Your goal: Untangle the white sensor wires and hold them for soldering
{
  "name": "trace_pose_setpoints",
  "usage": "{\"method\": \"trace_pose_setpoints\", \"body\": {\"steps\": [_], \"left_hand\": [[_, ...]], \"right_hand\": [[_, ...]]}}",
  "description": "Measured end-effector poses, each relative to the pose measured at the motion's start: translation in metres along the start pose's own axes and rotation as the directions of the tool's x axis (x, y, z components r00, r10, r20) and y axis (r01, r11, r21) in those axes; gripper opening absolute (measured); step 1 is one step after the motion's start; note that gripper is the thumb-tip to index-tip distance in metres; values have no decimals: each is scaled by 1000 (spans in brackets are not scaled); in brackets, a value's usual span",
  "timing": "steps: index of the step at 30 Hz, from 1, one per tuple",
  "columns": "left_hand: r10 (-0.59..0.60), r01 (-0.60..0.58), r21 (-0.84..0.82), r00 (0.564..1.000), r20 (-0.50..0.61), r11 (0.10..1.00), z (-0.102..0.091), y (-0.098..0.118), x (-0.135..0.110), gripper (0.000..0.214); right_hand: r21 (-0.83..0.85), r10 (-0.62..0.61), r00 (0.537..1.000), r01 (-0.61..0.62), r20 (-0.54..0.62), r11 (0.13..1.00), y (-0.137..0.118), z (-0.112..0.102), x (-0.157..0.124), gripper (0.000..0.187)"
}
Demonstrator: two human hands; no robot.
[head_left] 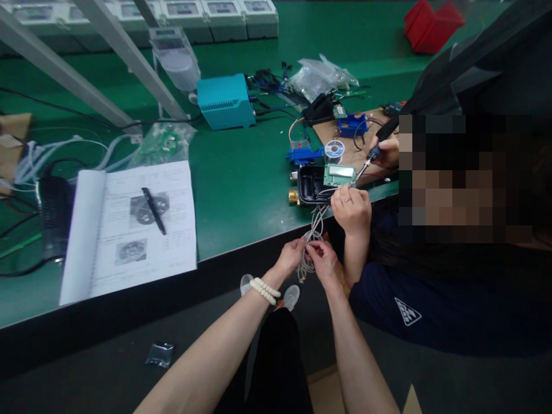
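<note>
My left hand [291,256], with a bead bracelet at the wrist, and my right hand [322,260] both pinch a bundle of thin grey wires [314,230] just below the green table's front edge [241,244]. The wires run up into a black housing [311,185] with a brass fitting, lying near the table edge. A green circuit board with a display [339,175] rests on that housing. A co-worker's hand with a ring [351,208] steadies the housing. The co-worker's other hand [385,152] holds a soldering iron [371,154] with its tip at the board.
An open manual [129,227] with a black pen [154,210] lies at left. A teal soldering station [225,102], blue holders [304,154], a solder spool [334,150], bagged parts [321,76] and a red bin [432,26] stand behind. A seated co-worker [452,276] fills the right side.
</note>
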State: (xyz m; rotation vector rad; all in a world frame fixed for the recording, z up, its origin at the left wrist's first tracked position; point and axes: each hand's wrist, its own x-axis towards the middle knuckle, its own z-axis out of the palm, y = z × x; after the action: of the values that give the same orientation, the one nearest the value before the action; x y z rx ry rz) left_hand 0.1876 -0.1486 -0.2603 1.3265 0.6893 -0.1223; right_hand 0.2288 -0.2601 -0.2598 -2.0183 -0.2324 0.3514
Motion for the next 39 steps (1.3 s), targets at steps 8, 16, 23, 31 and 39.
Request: {"method": "trace_pose_setpoints", "body": {"steps": [8, 16, 23, 31, 39], "left_hand": [[102, -102, 27, 995, -18, 994, 5, -8, -16, 23], [155, -143, 170, 986, -62, 975, 5, -4, -23, 25], [127, -115, 184, 990, -56, 976, 8, 1, -20, 24], [117, -111, 128, 992, -37, 986, 1, -2, -11, 25], [113, -107, 178, 993, -25, 978, 1, -14, 6, 25]], "right_hand": [[27, 94, 995, -94, -13, 995, -10, -1, -5, 23], [-80, 35, 999, -38, -36, 996, -11, 5, -12, 21], [-241, -161, 984, 139, -74, 961, 0, 9, -22, 27], [-148, -15, 999, 8, -49, 989, 3, 8, -32, 29], [-116, 125, 990, -131, -59, 985, 20, 6, -66, 32]]}}
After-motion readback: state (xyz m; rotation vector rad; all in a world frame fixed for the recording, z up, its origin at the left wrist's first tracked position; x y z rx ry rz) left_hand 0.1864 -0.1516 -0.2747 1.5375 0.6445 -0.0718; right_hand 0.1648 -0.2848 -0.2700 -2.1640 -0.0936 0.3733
